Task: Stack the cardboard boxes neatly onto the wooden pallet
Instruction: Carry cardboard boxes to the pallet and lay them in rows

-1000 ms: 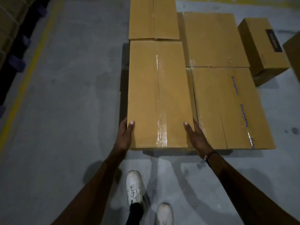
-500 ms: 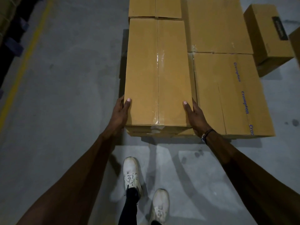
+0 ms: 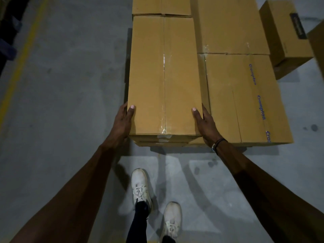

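Observation:
A tape-sealed cardboard box [image 3: 164,76] lies on top of another box whose near edge [image 3: 168,143] shows just below it. My left hand [image 3: 122,121] grips its near left corner, thumb on top and fingers down the side. At the near right corner my right hand [image 3: 206,125] grips the same way. Lower boxes sit beside it: one printed in blue [image 3: 245,99] on the right and a plain one [image 3: 228,23] behind that. Another box [image 3: 161,6] butts against the far end. The boxes hide the pallet.
A loose box with a dark label [image 3: 287,37] stands on the grey concrete floor at the far right. A yellow floor line [image 3: 22,55] runs along the left, with dark racking beyond it. My white shoes [image 3: 140,186] are just in front of the stack.
The held box has slid a little away from me over the box beneath. Both hands stay on its near corners. My view has moved closer to the stack.

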